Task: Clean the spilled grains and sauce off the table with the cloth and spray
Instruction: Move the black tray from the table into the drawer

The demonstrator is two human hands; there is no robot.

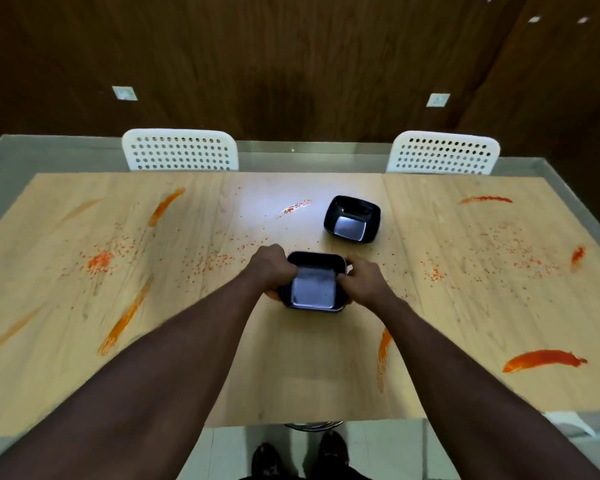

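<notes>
A light wooden table [291,368] is streaked with orange-red sauce smears [542,359] and scattered with small orange grains [99,260]. At the table's middle, a black square bowl [312,284] is held from both sides: my left hand [269,266] grips its left rim and my right hand [366,282] grips its right rim. A second black square bowl [352,218] sits empty just beyond it to the right. Neither a cloth nor a spray bottle is in view.
Two white perforated chairs [180,150] [444,153] stand at the table's far edge, in front of a dark wood wall. More sauce streaks lie at the left [127,318] and far right [485,199]. My shoes [298,455] show below the near edge.
</notes>
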